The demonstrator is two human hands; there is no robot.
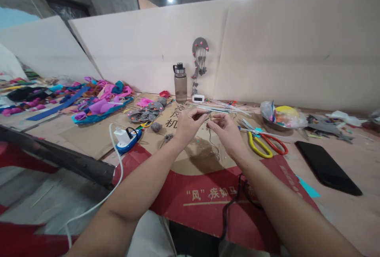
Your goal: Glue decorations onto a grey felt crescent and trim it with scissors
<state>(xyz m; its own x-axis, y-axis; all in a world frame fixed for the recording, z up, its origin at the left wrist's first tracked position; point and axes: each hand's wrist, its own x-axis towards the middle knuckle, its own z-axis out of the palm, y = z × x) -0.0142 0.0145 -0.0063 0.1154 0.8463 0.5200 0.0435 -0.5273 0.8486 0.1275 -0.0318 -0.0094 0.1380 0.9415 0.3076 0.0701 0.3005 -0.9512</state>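
Over a sheet of printed cardboard (208, 199), both hands are raised close together with fingertips pinched. My left hand (190, 125) is closed, its thumb and forefinger pressed on what looks like the end of a thin grey yarn. From the fingertips of my right hand (226, 133), also closed, the grey yarn (213, 143) dangles down to the cardboard. Just beyond the fingers lie several clear glue sticks (213, 109). Scissors with yellow and red handles (261, 144) rest right of my right hand. A small grey yarn ball (156, 127) sits to the left of my left hand.
A water bottle (180, 84) stands at the back, beside a grey moon-shaped hanging (200, 46) pinned to the white board. At left are a blue power strip (129, 142) with a white cable and coloured felt scraps (103, 102). At right lie a metal bowl (279, 124) and a black phone (328, 168).
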